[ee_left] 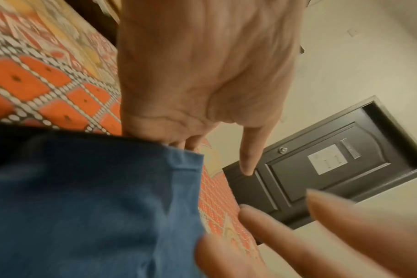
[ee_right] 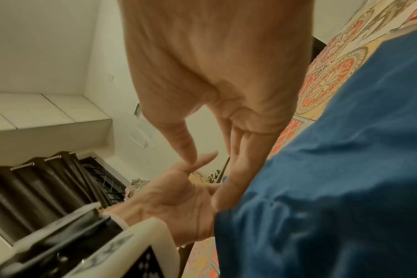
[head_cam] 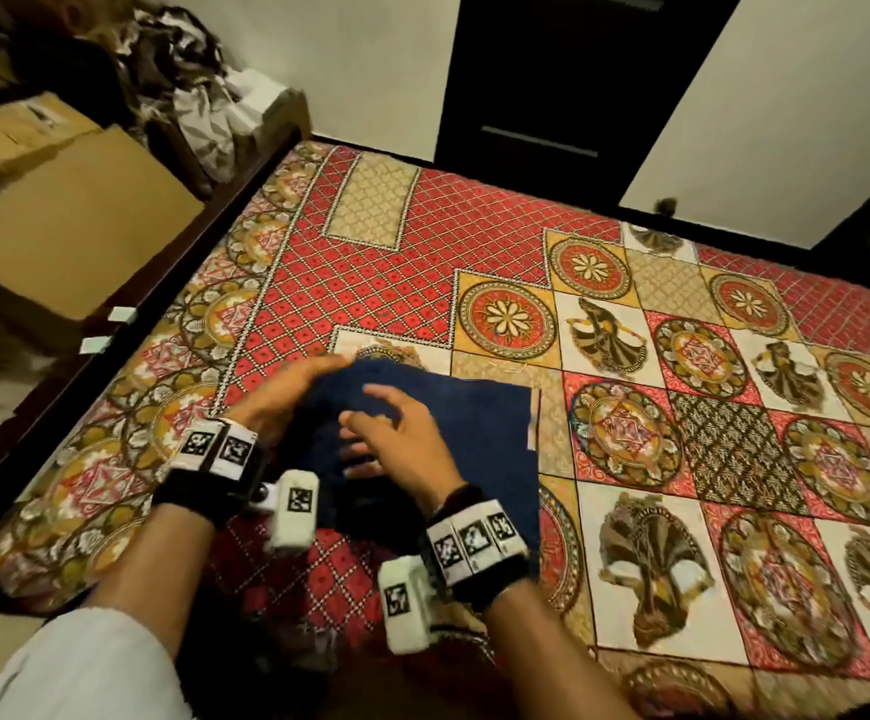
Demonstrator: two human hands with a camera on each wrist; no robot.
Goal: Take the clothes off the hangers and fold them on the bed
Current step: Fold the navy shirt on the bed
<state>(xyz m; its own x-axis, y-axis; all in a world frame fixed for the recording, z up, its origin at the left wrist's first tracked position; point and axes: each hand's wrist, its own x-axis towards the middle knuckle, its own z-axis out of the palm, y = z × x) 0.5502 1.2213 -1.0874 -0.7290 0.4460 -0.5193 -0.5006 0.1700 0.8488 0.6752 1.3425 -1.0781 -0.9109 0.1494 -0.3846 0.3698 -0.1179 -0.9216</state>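
So the bed (head_cam: 682,356) takes up most of the shot, covered in a busy red and gold patchwork spread, with cardboard boxes (head_cam: 58,215) stacked off to its left side. Near the front edge of the bed there's a dark blue garment (head_cam: 474,433) lying partly folded. Left hand (head_cam: 287,402) sits at the garment's left edge, fingers straight and tucked under or against the cloth. Right hand (head_cam: 401,439) is above the middle of it, fingers spread loose, not gripping anything.

Black wristbands (head_cam: 199,491) with white coded tags; pale sleeve (head_cam: 84,662).
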